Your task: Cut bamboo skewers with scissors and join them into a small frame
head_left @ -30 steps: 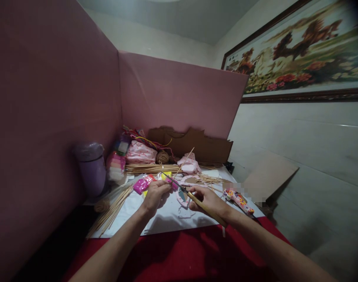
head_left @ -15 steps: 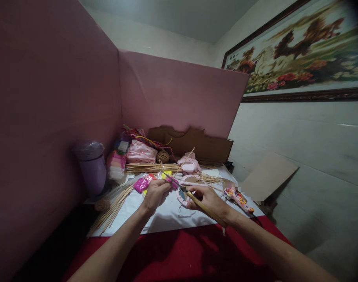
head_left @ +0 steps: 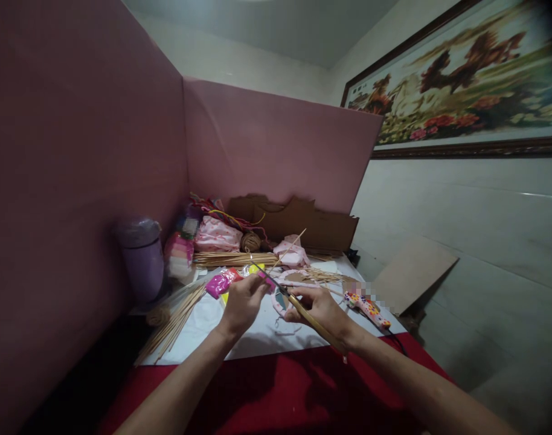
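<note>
Left hand [head_left: 244,302] has shifted slightly to the right since the earlier frame, and the free tip of the stick [head_left: 288,251] it holds has swung a little to the right too; the right hand [head_left: 319,311] lies almost where it was. Pink panels [head_left: 276,145] rise behind and to the left of the white sheet [head_left: 267,338], and a framed picture [head_left: 461,84] of horses hangs on the wall high to its right. Red cloth [head_left: 276,399] spreads in front of the white sheet. Torn cardboard [head_left: 294,214] stands along its back. To the left of the sheet is a purple cup [head_left: 143,272] with clear plastic over its top; at its back left lies a pink cloth bundle [head_left: 219,234], and a fan of thin sticks [head_left: 180,323] covers its left edge. Both hands are above the middle of the sheet: the right one is wrapped round the wooden handle of a tool [head_left: 310,316], whose thin dark end points up and left, while the left one has its fingers closed on the stick. A flower-patterned handle [head_left: 369,309] rests at the sheet's right edge, a bright pink packet [head_left: 217,287] towards its left, and a ball of twine [head_left: 250,242] at its back. Smallest is the held stick, slanting up and right over the sheet; whether the tool touches it, I cannot tell
</note>
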{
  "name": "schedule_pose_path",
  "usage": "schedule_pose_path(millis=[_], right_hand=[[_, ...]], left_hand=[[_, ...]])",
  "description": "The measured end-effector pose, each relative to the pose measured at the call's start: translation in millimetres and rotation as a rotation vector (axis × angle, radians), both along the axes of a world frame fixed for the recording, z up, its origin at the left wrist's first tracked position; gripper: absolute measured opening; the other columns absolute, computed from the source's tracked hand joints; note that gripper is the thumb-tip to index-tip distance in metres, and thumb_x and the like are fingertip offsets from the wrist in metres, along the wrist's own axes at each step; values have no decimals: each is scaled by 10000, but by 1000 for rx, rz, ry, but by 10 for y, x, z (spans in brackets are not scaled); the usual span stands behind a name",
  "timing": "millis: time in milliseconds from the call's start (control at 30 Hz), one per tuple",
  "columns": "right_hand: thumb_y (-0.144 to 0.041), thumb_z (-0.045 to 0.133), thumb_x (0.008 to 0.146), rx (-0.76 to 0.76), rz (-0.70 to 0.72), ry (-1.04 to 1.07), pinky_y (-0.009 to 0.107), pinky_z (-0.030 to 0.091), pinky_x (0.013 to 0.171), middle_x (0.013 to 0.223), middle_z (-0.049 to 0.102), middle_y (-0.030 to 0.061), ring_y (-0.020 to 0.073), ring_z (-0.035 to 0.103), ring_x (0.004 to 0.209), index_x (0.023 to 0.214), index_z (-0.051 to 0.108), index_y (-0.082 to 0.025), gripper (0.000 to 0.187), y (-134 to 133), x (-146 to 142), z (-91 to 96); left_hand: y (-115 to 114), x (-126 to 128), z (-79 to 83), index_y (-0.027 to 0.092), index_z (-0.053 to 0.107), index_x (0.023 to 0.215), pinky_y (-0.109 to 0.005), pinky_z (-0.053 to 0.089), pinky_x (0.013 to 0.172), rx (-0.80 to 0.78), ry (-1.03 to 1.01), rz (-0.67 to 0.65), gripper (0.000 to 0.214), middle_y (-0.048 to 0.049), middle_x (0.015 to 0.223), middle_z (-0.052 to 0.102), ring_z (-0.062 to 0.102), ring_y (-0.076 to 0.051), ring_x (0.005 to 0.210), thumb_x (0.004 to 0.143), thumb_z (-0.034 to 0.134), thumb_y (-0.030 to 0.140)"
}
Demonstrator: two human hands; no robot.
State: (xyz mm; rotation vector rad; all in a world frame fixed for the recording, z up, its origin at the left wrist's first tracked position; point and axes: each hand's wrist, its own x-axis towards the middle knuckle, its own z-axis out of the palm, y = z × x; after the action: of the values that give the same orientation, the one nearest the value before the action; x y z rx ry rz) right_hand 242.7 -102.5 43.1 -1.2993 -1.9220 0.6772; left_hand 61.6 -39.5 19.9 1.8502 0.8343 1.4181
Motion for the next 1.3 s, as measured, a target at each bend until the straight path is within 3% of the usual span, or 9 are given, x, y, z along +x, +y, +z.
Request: schedule_pose_path(millis=[100,167,233,400,567,800,967,1033,1300], right_hand=[[-488,676,694,-16,-18,34,200,270,484,614,448,-42,88,377,561,760,624,-155,343,10,-23,-33],[-493,673,692,-29,-27,45,201,277,486,615,463,-39,90,386,560,777,631,-152,354,9,-38,-44],[-496,680,679,-33,-38,44,203,285,488,614,477,-37,94,397,559,785,632,-150,365,6,-45,-49],[-467,723,638,-18,-51,40,208,312,510,641,512,-31,102,421,573,855,632,-151,394,-4,-38,-48],[-426,736,636,-13,-23,49,201,289,483,605,481,-47,91,388,546,874,635,-159,372,-32,-40,-44],[-382,746,630,-7,-40,42,203,311,474,590,535,-38,97,419,536,828,642,-163,313,-74,-30,-38],[-409,750,621,61,-128,3,205,323,476,591,541,-35,101,427,532,858,654,-169,351,-82,-31,-78],[-418,748,625,90,-147,-5,208,336,486,606,548,-32,108,445,542,894,649,-178,374,-92,-48,-100],[-429,765,607,157,-109,-65,205,330,491,624,512,-36,104,398,541,980,630,-202,458,-127,-69,-60]], left_hand=[[-9,-14,-15,164,590,627,-229,322,570,179,67,115,180,-10,596,543,447,-104,559,780,533,240],[7,-26,-17,163,567,582,-227,307,545,144,55,117,232,0,547,501,416,-95,523,792,522,252],[32,-38,-4,158,554,559,-214,276,478,-23,-16,22,264,20,483,445,371,-79,457,780,543,302],[76,-88,73,134,570,600,-180,120,342,-557,-255,-359,268,70,391,364,215,-25,319,667,655,379],[82,-171,115,131,552,628,-167,62,303,-730,-281,-536,268,76,379,363,181,-11,294,618,712,346],[71,-179,132,117,573,669,-149,71,293,-792,-284,-584,318,86,383,354,174,2,299,582,742,372],[22,-37,79,121,564,629,-155,129,284,-527,-306,-308,324,54,400,444,275,-17,276,646,693,418],[2,-5,82,127,552,611,-153,150,291,-465,-353,-257,326,62,412,436,292,-17,289,645,697,417],[43,-169,156,106,584,631,-164,65,309,-666,-297,-519,351,75,386,374,185,4,292,631,716,431]])
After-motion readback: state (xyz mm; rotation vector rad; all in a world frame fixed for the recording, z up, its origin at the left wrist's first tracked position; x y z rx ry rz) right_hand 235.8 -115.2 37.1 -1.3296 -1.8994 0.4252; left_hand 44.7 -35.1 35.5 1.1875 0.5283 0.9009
